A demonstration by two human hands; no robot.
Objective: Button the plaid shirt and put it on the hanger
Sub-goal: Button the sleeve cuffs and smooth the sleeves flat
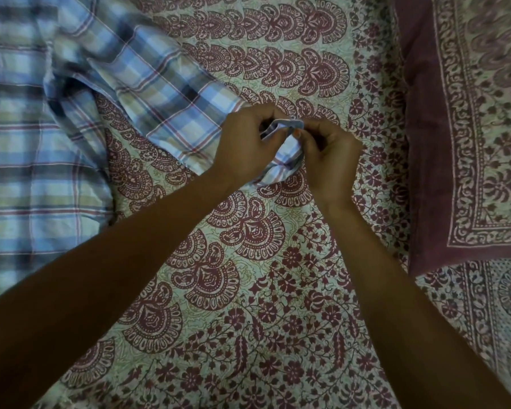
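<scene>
The blue-and-white plaid cotton shirt (27,149) lies spread on the maroon paisley-print bedspread (248,290), left hand (245,143) and right hand (329,160) each in a pinching grip on its sleeve cuff (288,126), so buttoning looks unfinished and no hanger shows.

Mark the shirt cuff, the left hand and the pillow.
shirt cuff (288,153): head view, on the bunched plaid fabric.
left hand (244,146): head view, on the back of the hand.
pillow (419,143): head view, on its plain maroon border.
</scene>
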